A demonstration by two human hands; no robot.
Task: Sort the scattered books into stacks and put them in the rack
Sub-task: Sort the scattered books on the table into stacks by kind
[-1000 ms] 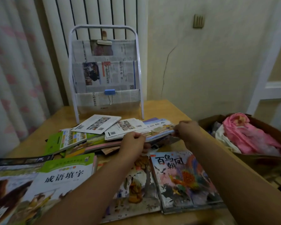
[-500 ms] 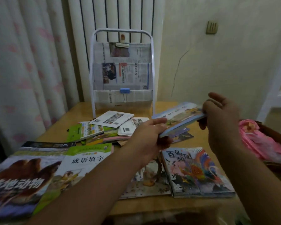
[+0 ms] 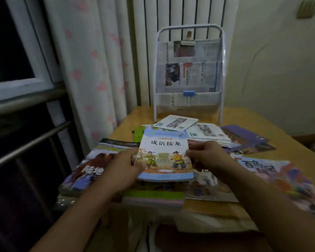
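Holding a blue book [image 3: 165,155] from both sides, the two hands meet near the front of the worktop [image 3: 215,210]. The left hand [image 3: 123,169] has its grip on the book's left edge, at about 9 o'clock from the cover picture, with the thumb lying on top of the cover. The right hand [image 3: 206,156] has its grip on the right edge, at about 3 o'clock, with the fingers curled round it. So the book sits right between the two grips.

The book's long side runs from near to far. Its top, with the title, points away toward 12 o'clock, and its bottom edge points back at the person. The cover faces up.

The blue book sits over a green book [image 3: 154,196], whose near edge sticks out under it. At 9 o'clock lies a big animal book [image 3: 88,171]. At 3 o'clock lies a bright bird book [image 3: 278,180], which looks blurry.

Farther off, at 12 o'clock, white booklets [image 3: 175,122] are spread in a messy pile. Purple books [image 3: 244,136] lie at about 1 o'clock.

At the far end of the worktop stands the white rack [image 3: 189,73], upright. It has newspapers in its pockets and a blue clip [image 3: 189,93] on the front. Behind it are a radiator [image 3: 175,15] and a pink spotted curtain [image 3: 91,57].
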